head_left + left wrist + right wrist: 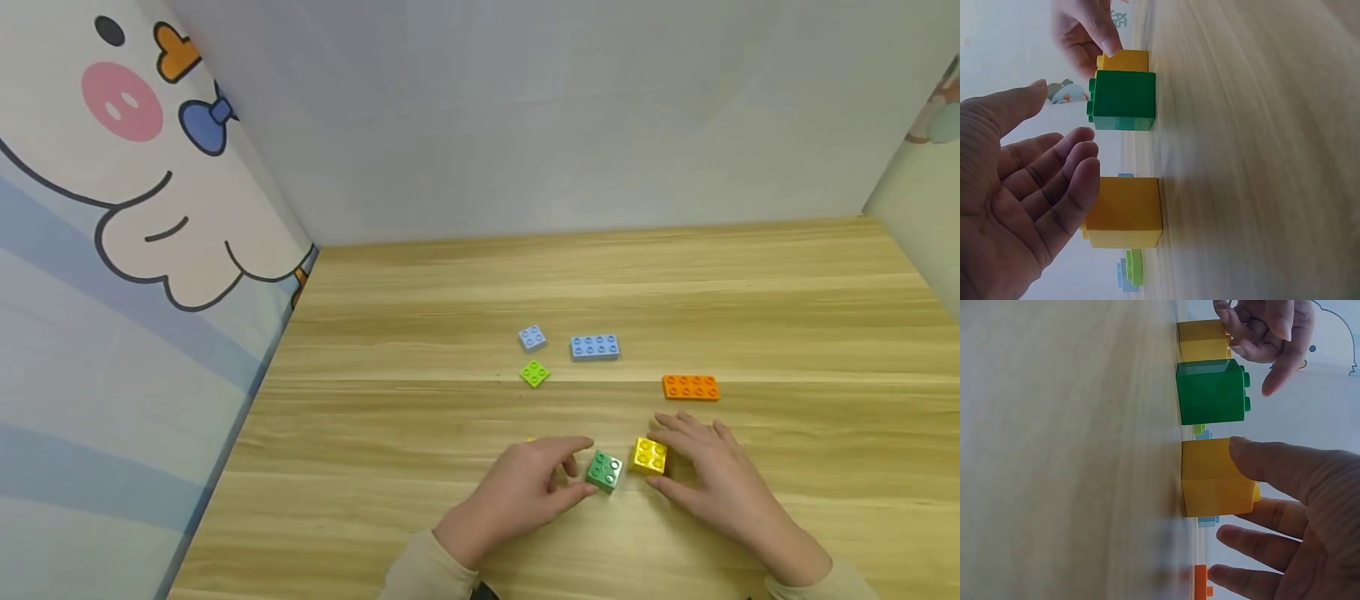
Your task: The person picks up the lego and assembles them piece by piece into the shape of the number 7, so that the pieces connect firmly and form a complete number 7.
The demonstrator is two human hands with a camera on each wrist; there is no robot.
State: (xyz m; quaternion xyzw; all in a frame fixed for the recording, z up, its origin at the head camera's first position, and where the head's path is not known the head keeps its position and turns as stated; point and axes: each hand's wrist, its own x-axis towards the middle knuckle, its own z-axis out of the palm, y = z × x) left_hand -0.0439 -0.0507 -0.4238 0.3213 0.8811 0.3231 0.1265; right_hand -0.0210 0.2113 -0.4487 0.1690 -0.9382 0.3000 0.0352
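**Right hand (712,467) on yellow block (648,457); left hand (528,483) holding nothing by green block (604,471)**

Left hand: fingers loosely curved, thumb spread well away from them. Sits at 9 o'clock of the green block. Right hand: thumb and index on opposite sides of the yellow block, light pinch, other fingers fanned out. Yellow block is between 2 and 3 o'clock of green, just beside it, gap between. Both sit studs up on the tabletop (375,417).

Count, seven blocks: two yellow, one green, one lime block (535,373) (11 o'clock of green), one small light-blue block (532,337) (12 o'clock of lime), one long light-blue block (595,347) (12 o'clock of green), one orange block (691,387) (1 o'clock of the yellow).

View differences: head shows only a sliver of the second yellow block (1125,206) behind the left knuckles; both wrist views show its side. Wrist views also show clear space between left fingers and green. Orange shows in head and right wrist only.
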